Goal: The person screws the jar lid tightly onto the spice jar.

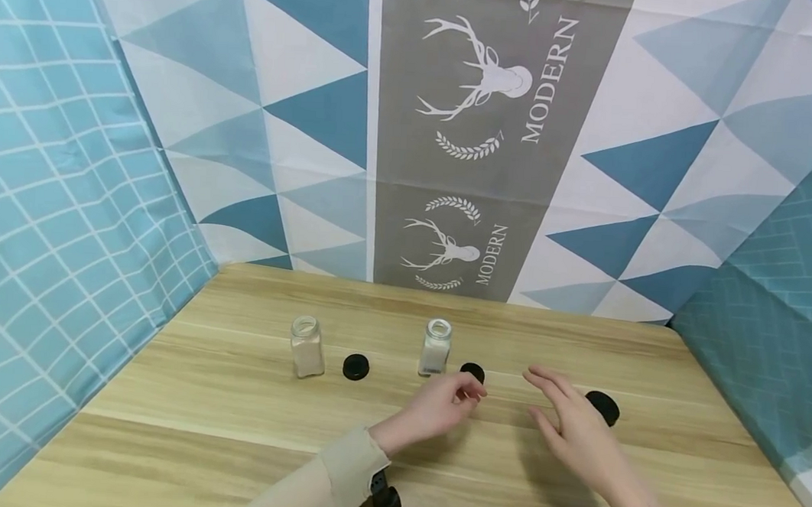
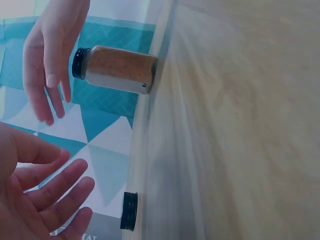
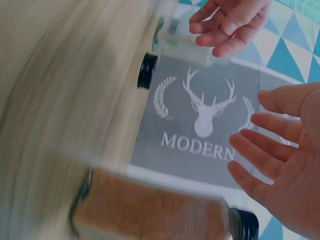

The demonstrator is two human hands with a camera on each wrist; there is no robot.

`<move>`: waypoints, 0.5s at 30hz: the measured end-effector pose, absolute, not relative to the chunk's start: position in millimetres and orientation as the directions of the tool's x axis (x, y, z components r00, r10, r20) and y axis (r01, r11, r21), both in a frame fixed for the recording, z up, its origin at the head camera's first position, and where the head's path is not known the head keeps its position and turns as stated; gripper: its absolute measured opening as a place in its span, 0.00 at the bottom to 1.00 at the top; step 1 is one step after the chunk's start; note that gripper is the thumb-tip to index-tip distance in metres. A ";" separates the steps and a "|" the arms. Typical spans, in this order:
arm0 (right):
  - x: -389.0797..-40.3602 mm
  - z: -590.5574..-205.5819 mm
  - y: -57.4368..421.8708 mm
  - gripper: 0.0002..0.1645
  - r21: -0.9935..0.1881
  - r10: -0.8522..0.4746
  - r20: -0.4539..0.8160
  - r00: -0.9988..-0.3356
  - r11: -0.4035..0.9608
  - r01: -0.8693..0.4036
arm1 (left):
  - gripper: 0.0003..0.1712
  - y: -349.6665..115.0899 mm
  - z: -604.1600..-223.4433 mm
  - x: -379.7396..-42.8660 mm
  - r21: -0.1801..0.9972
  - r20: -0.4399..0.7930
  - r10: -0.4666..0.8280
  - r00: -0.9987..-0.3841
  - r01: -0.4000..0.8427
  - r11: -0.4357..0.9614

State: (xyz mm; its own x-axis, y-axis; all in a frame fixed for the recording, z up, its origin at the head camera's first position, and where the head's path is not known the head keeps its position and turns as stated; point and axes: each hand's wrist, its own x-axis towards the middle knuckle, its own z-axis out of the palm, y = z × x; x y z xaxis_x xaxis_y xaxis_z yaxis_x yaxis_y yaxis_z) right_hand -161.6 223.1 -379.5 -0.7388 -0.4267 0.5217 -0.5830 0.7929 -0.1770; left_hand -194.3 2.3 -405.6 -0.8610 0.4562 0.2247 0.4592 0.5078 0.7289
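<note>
My left hand [image 1: 439,404] hovers near a black lid [image 1: 472,372], fingers loosely bent and holding nothing. In the left wrist view that lid [image 2: 129,211] lies beyond the fingertips. My right hand [image 1: 578,439] is held up with fingers spread, also holding nothing. Beside it stands a glass jar of orange-brown powder [image 2: 122,67] with its black cap [image 1: 603,408] on; in the head view the hand hides most of this jar. Left of the lid, an uncapped glass jar [image 1: 435,351] with whitish contents stands upright.
Farther left stands another uncapped glass jar [image 1: 307,352] with pale contents, a second black lid [image 1: 356,366] lying to its right. A black wrist device [image 1: 385,497] sits at the left cuff. Patterned cloth [image 1: 316,126] rises behind the wooden table [image 1: 231,428] and along its sides.
</note>
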 end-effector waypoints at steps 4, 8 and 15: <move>-165.5 -383.9 212.6 0.27 -0.194 -0.434 0.545 -0.717 0.767 -0.611 | 0.03 -10.7 -407.5 -191.7 0.728 0.211 0.424 -0.881 0.431 0.533; -170.1 -386.6 203.9 0.25 -0.221 -0.444 0.551 -0.707 0.738 -0.637 | 0.03 -23.4 -406.6 -190.4 0.745 0.199 0.342 -0.919 0.368 0.556; -179.9 -389.4 188.0 0.24 -0.338 -0.407 0.470 -0.783 0.737 -0.585 | 0.04 -42.4 -407.9 -193.5 0.755 0.202 0.195 -0.960 0.280 0.593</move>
State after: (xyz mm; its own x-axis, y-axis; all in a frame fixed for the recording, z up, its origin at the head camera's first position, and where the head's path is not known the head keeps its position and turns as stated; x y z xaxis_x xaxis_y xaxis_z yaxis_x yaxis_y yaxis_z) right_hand -179.9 188.0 -389.4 -0.7834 -0.4070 0.4697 -0.5854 0.7370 -0.3379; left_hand -193.5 -42.4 -407.9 -0.9596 0.1953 0.2023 0.2799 0.5933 0.7548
